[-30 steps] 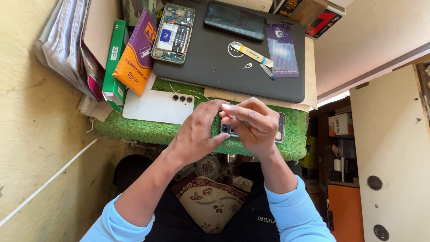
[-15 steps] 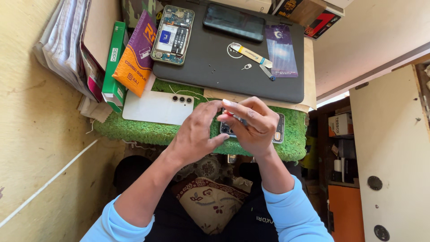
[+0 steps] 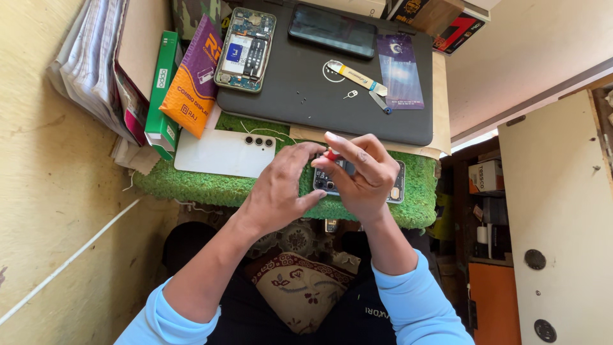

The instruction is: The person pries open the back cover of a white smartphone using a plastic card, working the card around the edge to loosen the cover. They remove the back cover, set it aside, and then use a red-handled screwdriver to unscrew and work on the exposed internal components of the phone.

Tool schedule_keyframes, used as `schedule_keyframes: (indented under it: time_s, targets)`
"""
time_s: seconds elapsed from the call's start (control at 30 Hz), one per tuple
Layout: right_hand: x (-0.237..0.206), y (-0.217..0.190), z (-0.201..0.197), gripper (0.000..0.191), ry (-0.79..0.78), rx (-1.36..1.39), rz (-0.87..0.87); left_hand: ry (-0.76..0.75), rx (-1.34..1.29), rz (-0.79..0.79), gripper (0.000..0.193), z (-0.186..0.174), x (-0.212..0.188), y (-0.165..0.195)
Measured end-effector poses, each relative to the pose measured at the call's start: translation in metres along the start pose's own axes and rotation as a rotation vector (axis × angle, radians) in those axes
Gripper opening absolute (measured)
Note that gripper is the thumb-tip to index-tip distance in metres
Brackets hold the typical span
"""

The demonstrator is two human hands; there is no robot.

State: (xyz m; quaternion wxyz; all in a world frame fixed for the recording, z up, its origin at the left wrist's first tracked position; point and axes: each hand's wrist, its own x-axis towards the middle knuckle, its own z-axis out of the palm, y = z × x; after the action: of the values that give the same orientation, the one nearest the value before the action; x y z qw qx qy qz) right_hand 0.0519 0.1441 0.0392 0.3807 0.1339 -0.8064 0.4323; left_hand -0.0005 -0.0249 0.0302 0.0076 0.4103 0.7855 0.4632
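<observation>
Both my hands meet over an opened phone that lies on a green turf pad at the desk's near edge. My right hand pinches a small red-handled tool and holds it down onto the phone. Curled around the phone's left end, my left hand has its fingertips touching the tool and the right-hand fingers. The hands hide most of the phone. Just left of them lies a white phone back cover with three camera holes.
A black mat behind the pad carries another opened phone, a dark screen panel, a purple card, a flat pry tool and a small pin. An orange packet, a green box and papers stand left.
My hands stay over the phone with only small finger shifts. The red tool handle now shows between the fingertips.
</observation>
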Motion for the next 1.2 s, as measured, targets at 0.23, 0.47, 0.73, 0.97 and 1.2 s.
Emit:
schedule_keyframes:
  time_s: [0.23,0.47,0.73,0.97,1.2]
  targets:
    - [0.011,-0.015,-0.010,0.030,-0.219,0.205,0.010,0.019,-0.017,0.013,0.072,0.001,-0.001,0.000]
    - [0.011,-0.010,0.003,0.045,-0.032,0.025,-0.079,-0.009,0.029,-0.009,0.074,0.003,-0.001,-0.002]
    - [0.008,-0.009,-0.010,0.032,-0.211,0.250,0.046,0.006,-0.009,0.007,0.075,0.001,-0.001,-0.001]
    - [0.009,-0.007,0.001,0.044,-0.087,0.088,-0.017,-0.020,0.011,-0.011,0.072,0.001,-0.001,0.000]
    - [0.015,-0.023,-0.008,0.031,-0.190,0.160,0.016,0.003,-0.003,0.013,0.076,0.002,-0.001,-0.002]
